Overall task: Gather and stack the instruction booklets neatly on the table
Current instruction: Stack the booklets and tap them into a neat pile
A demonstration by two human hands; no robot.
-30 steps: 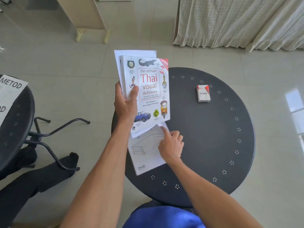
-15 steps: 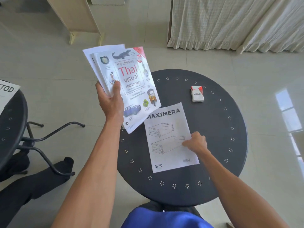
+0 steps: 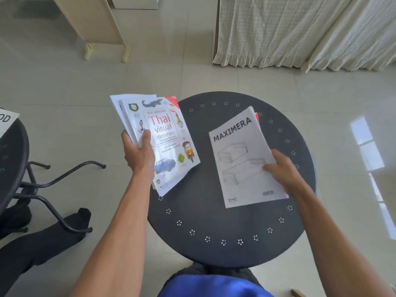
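A round black worktop (image 3: 210, 213) with a ring of small flower-shaped perforations near its rim stands on a pale tiled floor (image 3: 64, 86). On its right half a white MAXIMERA instruction booklet (image 3: 240, 155) sits tilted, its far corner covering a red-and-white box (image 3: 256, 117) of which only a sliver shows. Whether the booklet lies fully flat is unclear.

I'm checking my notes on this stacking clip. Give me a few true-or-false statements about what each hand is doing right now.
1. The left hand holds the Thai dictionary off the table. True.
2. The right hand is empty. False: its grip is on the MAXIMERA booklet.
3. White papers sit behind the dictionary in the same grip. True.
4. The MAXIMERA booklet is over the floor, clear of the table. False: it is over the round table.
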